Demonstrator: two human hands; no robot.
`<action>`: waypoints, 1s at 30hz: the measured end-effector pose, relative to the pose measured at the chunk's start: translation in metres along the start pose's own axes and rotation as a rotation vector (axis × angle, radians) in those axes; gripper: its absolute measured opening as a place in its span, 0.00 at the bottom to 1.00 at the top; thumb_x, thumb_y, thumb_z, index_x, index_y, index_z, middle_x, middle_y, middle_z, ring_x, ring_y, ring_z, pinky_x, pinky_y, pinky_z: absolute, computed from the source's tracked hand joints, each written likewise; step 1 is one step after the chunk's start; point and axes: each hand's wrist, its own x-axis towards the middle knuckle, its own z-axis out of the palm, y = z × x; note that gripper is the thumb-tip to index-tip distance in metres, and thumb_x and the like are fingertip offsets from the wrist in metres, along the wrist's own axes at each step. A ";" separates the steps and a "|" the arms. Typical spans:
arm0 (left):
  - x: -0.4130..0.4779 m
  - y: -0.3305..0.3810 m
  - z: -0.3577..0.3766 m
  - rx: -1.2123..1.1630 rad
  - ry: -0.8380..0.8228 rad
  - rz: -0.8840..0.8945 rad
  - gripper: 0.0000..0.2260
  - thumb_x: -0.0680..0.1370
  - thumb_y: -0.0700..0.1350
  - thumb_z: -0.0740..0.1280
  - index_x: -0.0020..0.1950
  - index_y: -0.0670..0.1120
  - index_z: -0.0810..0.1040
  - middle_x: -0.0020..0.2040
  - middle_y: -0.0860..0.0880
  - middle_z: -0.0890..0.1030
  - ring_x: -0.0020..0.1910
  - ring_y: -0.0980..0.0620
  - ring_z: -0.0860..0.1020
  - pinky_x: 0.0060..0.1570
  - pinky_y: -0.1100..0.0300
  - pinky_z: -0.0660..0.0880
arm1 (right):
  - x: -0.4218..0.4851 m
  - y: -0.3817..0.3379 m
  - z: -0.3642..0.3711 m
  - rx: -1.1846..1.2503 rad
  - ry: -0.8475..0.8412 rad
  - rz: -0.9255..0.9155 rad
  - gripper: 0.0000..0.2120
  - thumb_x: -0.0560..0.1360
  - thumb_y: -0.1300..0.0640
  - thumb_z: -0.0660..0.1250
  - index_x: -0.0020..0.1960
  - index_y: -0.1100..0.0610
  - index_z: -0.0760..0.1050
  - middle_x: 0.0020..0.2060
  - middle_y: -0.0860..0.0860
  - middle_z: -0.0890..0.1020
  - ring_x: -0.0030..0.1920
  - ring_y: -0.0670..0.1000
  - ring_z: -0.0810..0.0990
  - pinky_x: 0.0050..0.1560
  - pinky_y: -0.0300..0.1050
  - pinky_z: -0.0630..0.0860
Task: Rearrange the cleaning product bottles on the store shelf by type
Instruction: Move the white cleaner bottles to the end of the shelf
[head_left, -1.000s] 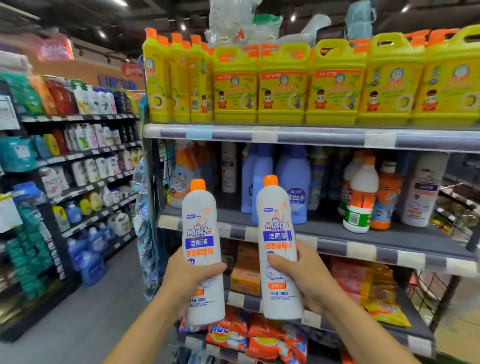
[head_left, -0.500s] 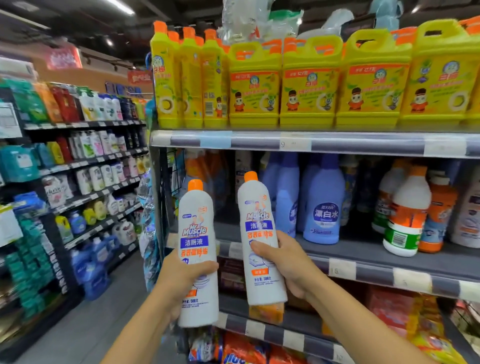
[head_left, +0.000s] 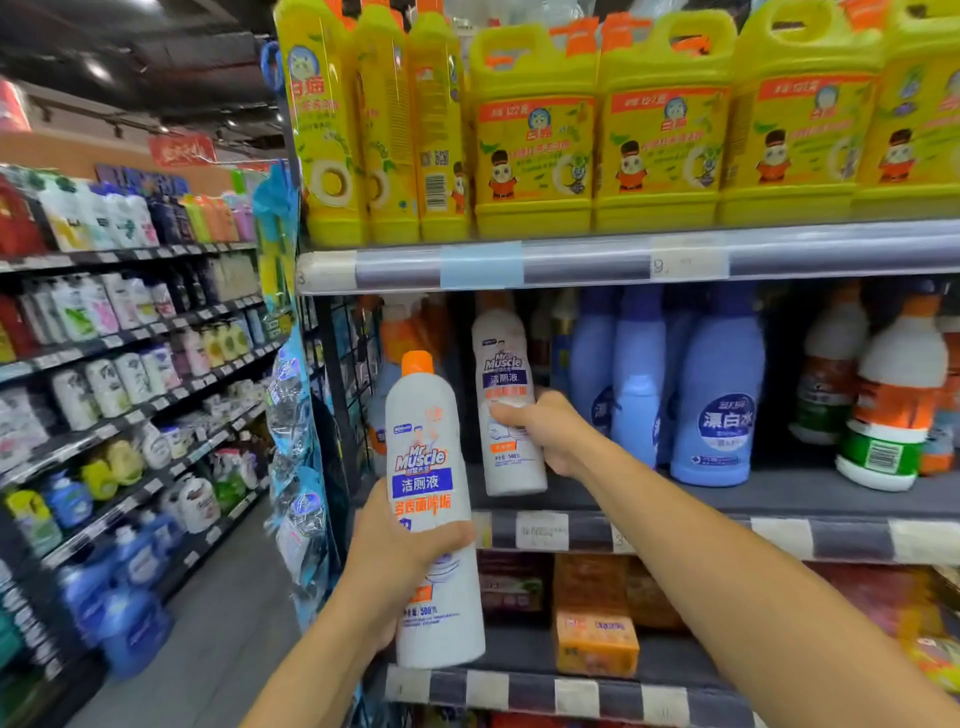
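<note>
Head view: your left hand (head_left: 400, 561) is wrapped around the lower half of a white bottle (head_left: 434, 519) with an orange cap and a "Mr Muscle" label. You hold it upright in front of the shelf unit, clear of every shelf, its base level with the bottom shelf edge in the picture.

Your right hand (head_left: 545, 431) is closed around the middle of a second white bottle (head_left: 506, 395) of the same kind. This one is inside the middle shelf (head_left: 649, 535) opening, tilted slightly, its base just above or touching the shelf board; you cannot tell which. Its top is lost in the shadow under the upper shelf (head_left: 571, 262).

Just right of that bottle stand blue bottles (head_left: 711, 395), upright in a tight group on the middle shelf. Further right on the same shelf are white bottles with orange caps (head_left: 893, 405), one with a green band near its base. Behind your left bottle, at the shelf's left end, an orange spray bottle (head_left: 402, 332) shows partly.

The upper shelf carries yellow bottles (head_left: 374, 130) on the left and yellow jugs (head_left: 660, 135) with handles beside them, packed side by side.

Below the middle shelf sit orange packs (head_left: 595, 642). Across the aisle on your left, other shelves (head_left: 130, 338) hold many small bottles, too blurred to name.
</note>
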 end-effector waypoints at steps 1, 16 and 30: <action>0.003 -0.001 -0.001 -0.001 -0.005 0.003 0.24 0.60 0.35 0.80 0.52 0.45 0.75 0.40 0.45 0.84 0.38 0.46 0.84 0.36 0.53 0.80 | 0.009 0.001 0.002 -0.017 0.013 -0.008 0.15 0.70 0.65 0.73 0.56 0.62 0.76 0.46 0.59 0.84 0.43 0.57 0.84 0.43 0.54 0.81; 0.045 -0.010 -0.006 0.000 0.054 0.105 0.28 0.55 0.40 0.81 0.50 0.49 0.75 0.40 0.49 0.84 0.37 0.50 0.84 0.37 0.52 0.81 | 0.088 0.023 0.005 -0.195 0.184 -0.209 0.19 0.71 0.67 0.72 0.59 0.58 0.73 0.57 0.57 0.80 0.52 0.52 0.78 0.53 0.49 0.74; 0.055 -0.021 0.001 0.003 0.095 0.111 0.24 0.60 0.36 0.81 0.50 0.50 0.76 0.41 0.50 0.85 0.38 0.50 0.84 0.37 0.53 0.81 | 0.102 0.055 -0.004 -0.501 0.238 -0.139 0.25 0.68 0.62 0.76 0.63 0.60 0.73 0.60 0.56 0.78 0.60 0.55 0.77 0.50 0.41 0.70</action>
